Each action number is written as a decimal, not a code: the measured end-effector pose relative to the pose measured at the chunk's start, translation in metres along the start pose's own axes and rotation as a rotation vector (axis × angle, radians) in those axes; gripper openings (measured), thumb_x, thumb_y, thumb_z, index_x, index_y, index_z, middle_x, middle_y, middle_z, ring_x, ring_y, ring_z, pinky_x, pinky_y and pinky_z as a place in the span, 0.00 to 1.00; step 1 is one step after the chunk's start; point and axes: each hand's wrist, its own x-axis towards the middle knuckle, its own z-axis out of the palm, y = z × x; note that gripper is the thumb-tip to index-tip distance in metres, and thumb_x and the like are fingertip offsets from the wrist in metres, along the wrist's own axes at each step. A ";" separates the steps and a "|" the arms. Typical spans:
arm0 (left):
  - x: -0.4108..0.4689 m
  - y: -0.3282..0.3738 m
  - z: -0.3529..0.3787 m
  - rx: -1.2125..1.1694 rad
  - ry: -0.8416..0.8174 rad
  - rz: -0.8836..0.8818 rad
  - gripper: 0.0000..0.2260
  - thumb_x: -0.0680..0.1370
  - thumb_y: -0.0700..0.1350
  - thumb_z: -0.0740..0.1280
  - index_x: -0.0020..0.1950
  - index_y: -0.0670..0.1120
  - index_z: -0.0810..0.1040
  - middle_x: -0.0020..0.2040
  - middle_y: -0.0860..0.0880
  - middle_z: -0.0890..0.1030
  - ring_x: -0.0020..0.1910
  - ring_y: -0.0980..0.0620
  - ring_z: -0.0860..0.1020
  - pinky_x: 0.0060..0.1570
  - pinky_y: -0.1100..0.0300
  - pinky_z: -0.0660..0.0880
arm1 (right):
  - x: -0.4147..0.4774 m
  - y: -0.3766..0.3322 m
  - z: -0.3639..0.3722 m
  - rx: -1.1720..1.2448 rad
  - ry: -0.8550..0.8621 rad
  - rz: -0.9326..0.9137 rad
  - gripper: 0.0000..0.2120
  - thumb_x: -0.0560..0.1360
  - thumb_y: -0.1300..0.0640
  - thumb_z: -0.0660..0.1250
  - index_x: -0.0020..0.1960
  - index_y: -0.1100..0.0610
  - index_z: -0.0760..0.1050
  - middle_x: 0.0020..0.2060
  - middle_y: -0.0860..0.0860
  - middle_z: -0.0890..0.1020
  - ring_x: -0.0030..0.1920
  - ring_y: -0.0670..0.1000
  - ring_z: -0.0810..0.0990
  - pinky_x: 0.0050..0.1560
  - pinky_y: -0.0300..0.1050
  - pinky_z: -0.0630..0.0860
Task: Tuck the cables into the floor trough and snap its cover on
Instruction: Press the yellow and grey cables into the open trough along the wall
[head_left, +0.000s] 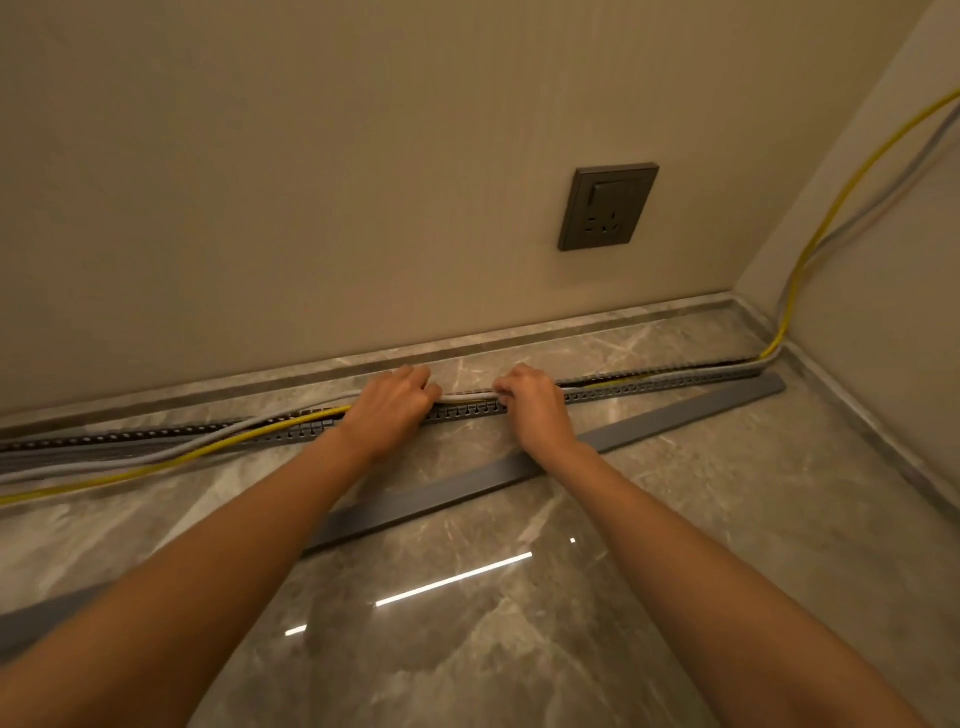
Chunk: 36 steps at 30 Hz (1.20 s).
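A grey slotted floor trough (467, 413) runs along the marble floor parallel to the wall. A yellow cable (171, 462) and grey cables (156, 451) lie partly outside it at the left and sit inside it toward the right. My left hand (392, 402) and my right hand (535, 400) both grip the cable bundle (470, 397) over the trough's middle, a short stretch of bundle showing between them. The long grey cover (675, 421) lies loose on the floor in front of the trough, passing under my forearms.
A dark wall socket (608, 207) sits above the skirting. At the right corner the yellow and grey cables (810, 244) climb the side wall. Glossy marble floor (467, 623) spreads toward me.
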 end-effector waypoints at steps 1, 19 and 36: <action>-0.001 0.001 0.001 0.003 -0.002 -0.011 0.14 0.54 0.36 0.82 0.33 0.41 0.81 0.29 0.43 0.80 0.25 0.46 0.78 0.19 0.60 0.72 | 0.000 0.000 0.000 -0.002 -0.005 -0.006 0.11 0.76 0.67 0.60 0.52 0.66 0.80 0.50 0.63 0.79 0.53 0.61 0.76 0.50 0.49 0.73; 0.024 0.035 0.003 -0.185 0.089 -0.194 0.08 0.61 0.33 0.76 0.34 0.39 0.80 0.31 0.41 0.78 0.30 0.43 0.77 0.25 0.57 0.69 | -0.011 0.022 -0.008 -0.053 -0.039 -0.113 0.13 0.76 0.66 0.59 0.58 0.63 0.77 0.54 0.59 0.76 0.56 0.58 0.72 0.55 0.51 0.72; 0.043 0.056 -0.007 -0.225 -0.180 -0.317 0.10 0.80 0.39 0.57 0.59 0.40 0.74 0.59 0.40 0.78 0.57 0.42 0.76 0.54 0.52 0.72 | -0.025 0.035 -0.017 -0.075 0.002 -0.184 0.18 0.72 0.68 0.60 0.61 0.65 0.72 0.58 0.61 0.78 0.59 0.59 0.75 0.64 0.49 0.69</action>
